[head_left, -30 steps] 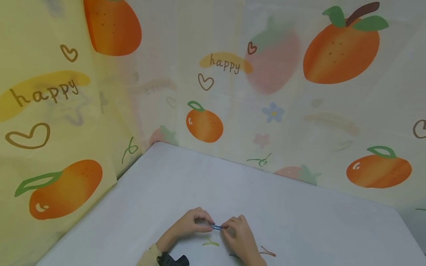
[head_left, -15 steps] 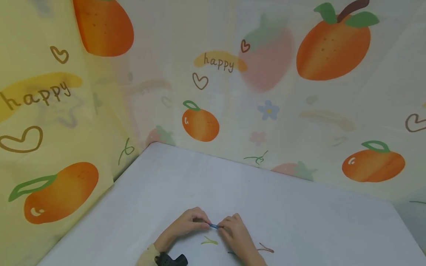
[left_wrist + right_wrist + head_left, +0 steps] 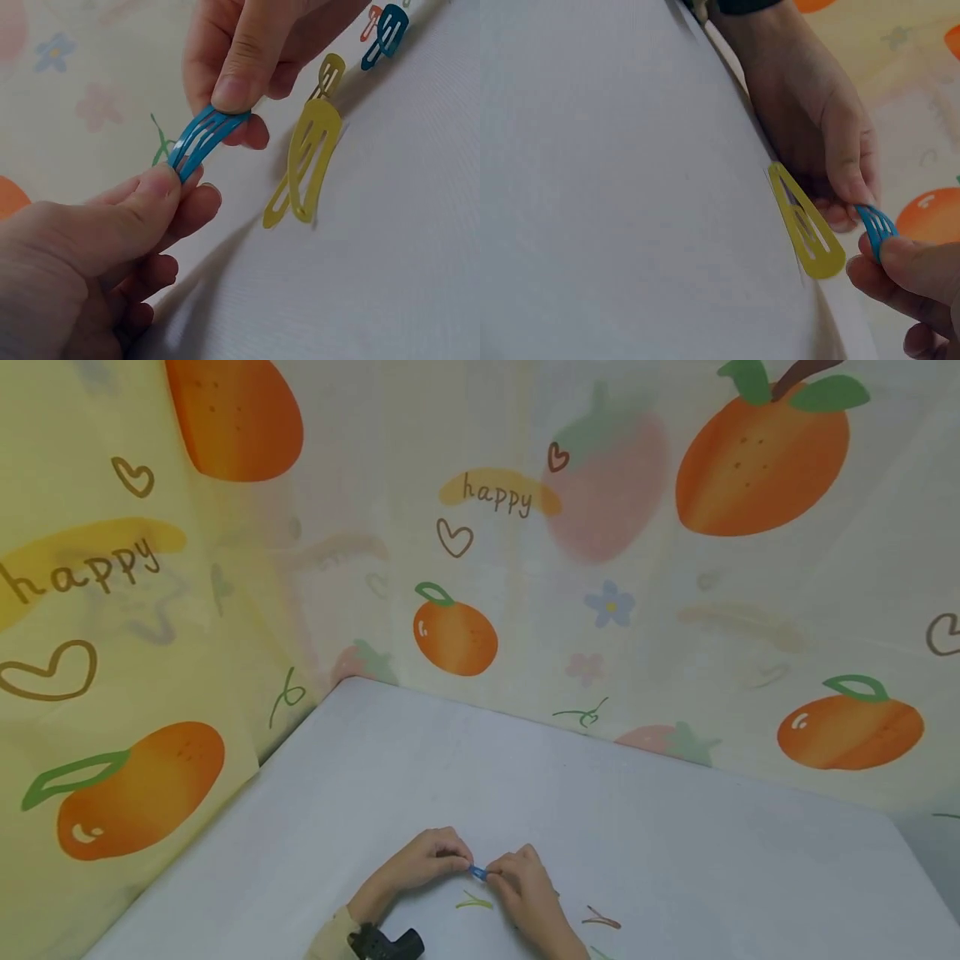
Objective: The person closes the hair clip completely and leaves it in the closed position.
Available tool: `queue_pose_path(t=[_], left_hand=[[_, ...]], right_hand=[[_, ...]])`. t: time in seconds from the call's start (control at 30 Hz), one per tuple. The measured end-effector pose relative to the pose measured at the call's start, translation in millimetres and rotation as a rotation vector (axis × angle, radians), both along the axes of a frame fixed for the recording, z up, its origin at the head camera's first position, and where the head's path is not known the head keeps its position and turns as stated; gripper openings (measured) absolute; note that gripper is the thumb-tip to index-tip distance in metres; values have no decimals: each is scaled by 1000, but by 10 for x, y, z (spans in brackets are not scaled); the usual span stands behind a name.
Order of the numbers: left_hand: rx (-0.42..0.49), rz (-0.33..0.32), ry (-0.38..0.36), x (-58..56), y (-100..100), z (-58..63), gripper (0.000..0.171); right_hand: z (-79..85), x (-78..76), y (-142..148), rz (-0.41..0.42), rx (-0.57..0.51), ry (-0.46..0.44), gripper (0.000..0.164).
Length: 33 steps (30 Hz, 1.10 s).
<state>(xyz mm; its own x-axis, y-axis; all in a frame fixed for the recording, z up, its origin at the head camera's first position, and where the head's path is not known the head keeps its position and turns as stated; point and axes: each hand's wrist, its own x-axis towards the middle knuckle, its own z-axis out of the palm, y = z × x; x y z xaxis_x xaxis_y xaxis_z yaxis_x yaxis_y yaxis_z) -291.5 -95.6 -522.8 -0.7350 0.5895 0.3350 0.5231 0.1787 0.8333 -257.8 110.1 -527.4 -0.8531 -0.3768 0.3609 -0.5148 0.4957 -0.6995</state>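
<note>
A curved blue snap hair clip (image 3: pixel 208 139) is held above the table between both hands. My left hand (image 3: pixel 97 240) pinches one end of it between thumb and fingers. At the other end, the thumb and fingers of my right hand (image 3: pixel 528 889) pinch it too. Just below the hands, a yellow snap hair clip (image 3: pixel 311 161) lies on the table with its parts sprung apart. In the left wrist view, an olive-yellow clip (image 3: pixel 331 73) appears behind it. Fingertips hide both ends of the blue clip.
A teal clip (image 3: pixel 388 34) and an orange-red clip (image 3: pixel 369 24) lie farther off in the left wrist view. Right of my right hand is a brownish clip (image 3: pixel 602 918). The white table (image 3: pixel 420 760) meets fruit-printed curtains (image 3: pixel 525 610) at the back and left.
A second ago the blue clip's layers looked spread apart; now it looks narrower and more compact. Both hands still hold it, with the right hand slightly nearer the left.
</note>
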Motion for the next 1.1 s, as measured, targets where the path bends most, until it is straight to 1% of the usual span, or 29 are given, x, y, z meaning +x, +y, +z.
queue_pose_path(t=[0.1, 0.17, 0.2, 0.33, 0.4, 0.5, 0.57, 0.63, 0.7, 0.77, 0.87, 0.93, 1.0, 1.1], left_hand=[[-6, 11, -20, -40, -12, -110, 7], [-7, 22, -35, -55, -10, -171, 7], [-6, 28, -34, -56, -5, -183, 7], [-23, 49, 17, -68, 39, -220, 7], [-46, 69, 68, -72, 64, -234, 7], [-71, 107, 110, -76, 94, -249, 7], [-73, 131, 118, -78, 106, -258, 4], [-68, 146, 113, -85, 125, -269, 3], [-63, 151, 106, -94, 151, -275, 3], [-69, 153, 102, -106, 172, -281, 5], [-102, 166, 90, -127, 186, -294, 9], [-120, 179, 93, -138, 181, -313, 9], [-124, 187, 105, -138, 163, -330, 8], [-120, 186, 136, -135, 133, -344, 5]], right_hand=[[9, -19, 12, -28, 45, -38, 7], [5, -31, 18, -41, 94, -31, 6], [-1, -37, 19, -44, 123, -13, 6], [-40, -58, 24, -58, 247, 77, 5], [-55, -60, 26, -70, 272, 100, 5], [-65, -53, 22, -91, 245, 79, 6], [-66, -50, 16, -102, 208, 49, 7], [-71, -47, 24, -112, 184, 49, 8], [-77, -46, 46, -119, 180, 73, 9], [-85, -49, 70, -125, 194, 125, 10], [-90, -61, 85, -143, 219, 202, 8], [-78, -62, 74, -151, 226, 238, 7], [-59, -37, 51, -137, 218, 244, 5], [-39, 39, 13, -84, 212, 232, 6]])
